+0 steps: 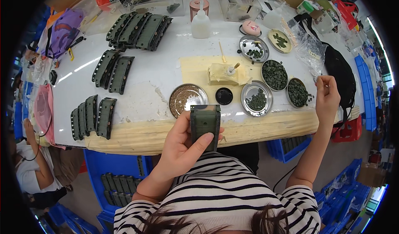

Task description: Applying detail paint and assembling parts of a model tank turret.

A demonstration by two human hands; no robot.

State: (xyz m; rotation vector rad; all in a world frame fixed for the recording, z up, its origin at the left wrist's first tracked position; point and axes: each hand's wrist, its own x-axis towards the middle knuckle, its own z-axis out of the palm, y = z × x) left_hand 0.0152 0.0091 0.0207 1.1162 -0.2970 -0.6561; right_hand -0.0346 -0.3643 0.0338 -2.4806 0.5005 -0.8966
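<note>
My left hand (178,149) is wrapped round a dark green, slightly curved plastic piece (203,121) with ribbed side edges, held upright in front of my chest. The thumb lies across its face. Out to the right, my right hand (328,96) is raised with thumb and fingers pinched together beside a clear plastic bag (309,51); what it grips, if anything, I cannot make out. Nearest the held piece are a round tin of small brown pieces (177,94), a black round lid (224,96) and a tin of small dark green bits (261,108).
Similar green pieces lie in groups at left, including a large stack (141,31). Bowls of dark green chips (274,74), a white squeeze bottle (201,26) and a taped block (222,75) stand behind. A black bag (338,65) lies right; blue crates (93,171) sit below the table.
</note>
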